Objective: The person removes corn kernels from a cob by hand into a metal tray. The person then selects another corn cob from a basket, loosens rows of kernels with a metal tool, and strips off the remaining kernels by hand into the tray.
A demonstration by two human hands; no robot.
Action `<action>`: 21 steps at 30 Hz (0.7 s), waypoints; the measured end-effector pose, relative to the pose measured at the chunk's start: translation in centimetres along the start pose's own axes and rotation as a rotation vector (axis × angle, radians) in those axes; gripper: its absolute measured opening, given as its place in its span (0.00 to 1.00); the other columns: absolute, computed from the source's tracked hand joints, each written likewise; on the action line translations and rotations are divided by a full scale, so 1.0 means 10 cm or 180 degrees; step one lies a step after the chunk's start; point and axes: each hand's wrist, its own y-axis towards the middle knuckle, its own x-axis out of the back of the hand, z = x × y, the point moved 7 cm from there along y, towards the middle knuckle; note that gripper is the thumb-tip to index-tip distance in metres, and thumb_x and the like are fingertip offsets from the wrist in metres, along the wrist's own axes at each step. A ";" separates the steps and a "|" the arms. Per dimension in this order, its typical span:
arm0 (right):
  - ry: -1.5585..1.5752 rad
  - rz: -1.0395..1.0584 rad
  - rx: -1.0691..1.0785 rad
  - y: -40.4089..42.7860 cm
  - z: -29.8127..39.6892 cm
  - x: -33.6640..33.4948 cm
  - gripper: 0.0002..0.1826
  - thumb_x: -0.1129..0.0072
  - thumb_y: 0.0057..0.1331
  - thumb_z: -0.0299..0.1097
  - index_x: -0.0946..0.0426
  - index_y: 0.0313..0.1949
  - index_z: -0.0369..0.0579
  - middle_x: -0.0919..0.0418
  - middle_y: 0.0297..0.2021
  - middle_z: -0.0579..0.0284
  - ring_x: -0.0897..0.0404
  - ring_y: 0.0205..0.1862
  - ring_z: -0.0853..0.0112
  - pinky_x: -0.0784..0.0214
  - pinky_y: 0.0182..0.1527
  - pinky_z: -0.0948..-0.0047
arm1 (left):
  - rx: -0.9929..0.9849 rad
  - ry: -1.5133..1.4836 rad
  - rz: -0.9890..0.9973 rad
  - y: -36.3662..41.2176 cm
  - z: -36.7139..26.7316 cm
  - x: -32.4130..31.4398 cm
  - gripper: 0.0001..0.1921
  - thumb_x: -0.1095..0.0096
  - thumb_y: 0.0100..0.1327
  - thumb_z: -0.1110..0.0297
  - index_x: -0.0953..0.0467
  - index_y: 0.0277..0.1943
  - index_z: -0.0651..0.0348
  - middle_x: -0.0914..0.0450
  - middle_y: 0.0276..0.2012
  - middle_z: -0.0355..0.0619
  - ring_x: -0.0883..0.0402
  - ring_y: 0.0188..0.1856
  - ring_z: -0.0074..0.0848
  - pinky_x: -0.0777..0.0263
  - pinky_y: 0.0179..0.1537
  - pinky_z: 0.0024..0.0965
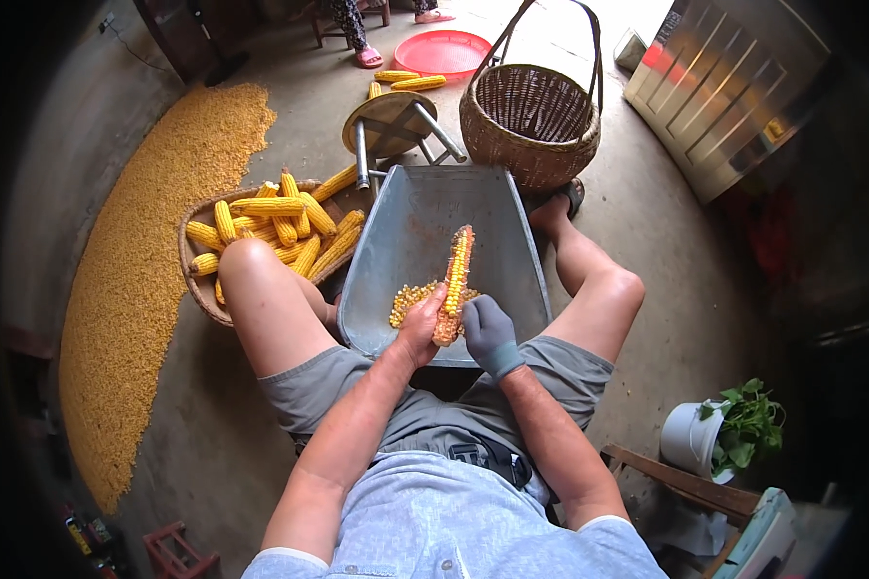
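My left hand [421, 324], bare, is wrapped around the lower part of a corn cob [458, 271]. Yellow kernels still run in a band along the cob's upper face, while its sides and lower end are stripped. Against the cob's lower right side, my right hand [489, 332] is curled into a fist in a grey glove; its thumb and palm are hidden. Below both hands is a grey metal scoop-shaped trough [420, 189] between my legs. Loose corn kernels [407, 301] lie in its near part, partly covered by my left hand and the cob.
A basket [188, 273] of whole corn ears stands left, beside a long kernel heap [134, 239]. Beyond the trough are a tipped stool [387, 123], a tall-handled wicker basket [532, 155] and a red round tray [442, 52]. A seated person's legs [349, 25] show behind. A white bucket [684, 438] holds greens.
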 end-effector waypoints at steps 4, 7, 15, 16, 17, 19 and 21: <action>0.0470 -0.0276 -0.0886 0.07 -0.24 0.02 0.17 0.44 0.65 0.44 0.26 0.36 0.39 0.23 0.31 0.47 0.22 0.32 0.57 0.30 0.37 0.64 | -0.0255 0.0096 -0.0165 0.04 -0.04 0.05 0.18 0.55 0.73 0.55 0.29 0.53 0.62 0.21 0.40 0.42 0.20 0.39 0.23 0.25 0.42 0.27; 0.0136 -0.0025 -0.0973 0.09 -0.20 -0.03 0.20 0.42 0.65 0.47 0.25 0.35 0.38 0.22 0.31 0.47 0.22 0.32 0.58 0.30 0.37 0.65 | -0.0516 0.0626 -0.0273 0.09 -0.03 0.16 0.19 0.56 0.74 0.55 0.29 0.53 0.63 0.21 0.42 0.42 0.21 0.42 0.22 0.26 0.44 0.27; -0.0117 0.0378 -0.0950 0.08 -0.29 -0.13 0.25 0.51 0.66 0.52 0.26 0.31 0.37 0.23 0.30 0.39 0.24 0.34 0.45 0.34 0.36 0.54 | 0.0214 0.1279 0.0257 -0.23 -0.09 -0.20 0.27 0.57 0.69 0.63 0.45 0.70 0.59 0.24 0.48 0.47 0.20 0.44 0.27 0.21 0.39 0.33; -0.0199 0.0456 -0.1009 0.09 -0.29 -0.14 0.27 0.53 0.66 0.54 0.25 0.31 0.37 0.23 0.31 0.38 0.24 0.36 0.44 0.33 0.38 0.52 | 0.0242 0.1356 0.0617 -0.25 -0.10 -0.24 0.39 0.52 0.61 0.69 0.60 0.73 0.56 0.26 0.50 0.49 0.19 0.41 0.29 0.20 0.33 0.34; -0.0194 0.0453 -0.1003 0.10 -0.28 -0.13 0.27 0.53 0.66 0.54 0.25 0.31 0.37 0.23 0.31 0.38 0.24 0.36 0.44 0.33 0.38 0.52 | 0.0237 0.1362 0.0615 -0.29 -0.13 -0.27 0.39 0.52 0.61 0.69 0.60 0.73 0.56 0.26 0.50 0.49 0.19 0.41 0.29 0.20 0.33 0.34; -0.0163 0.0452 -0.1356 0.08 -0.29 -0.11 0.26 0.53 0.66 0.54 0.24 0.32 0.38 0.23 0.31 0.38 0.24 0.36 0.44 0.33 0.38 0.52 | 0.0176 0.2152 0.0676 -0.43 -0.18 -0.35 0.44 0.47 0.58 0.72 0.64 0.73 0.57 0.25 0.49 0.50 0.18 0.37 0.29 0.20 0.33 0.31; -0.0131 0.0482 -0.1151 0.09 -0.26 -0.13 0.26 0.53 0.66 0.54 0.24 0.32 0.38 0.23 0.31 0.39 0.23 0.36 0.44 0.33 0.38 0.52 | 0.0308 0.2158 0.0582 -0.44 -0.14 -0.35 0.49 0.43 0.54 0.76 0.66 0.73 0.57 0.24 0.44 0.49 0.19 0.35 0.29 0.21 0.32 0.29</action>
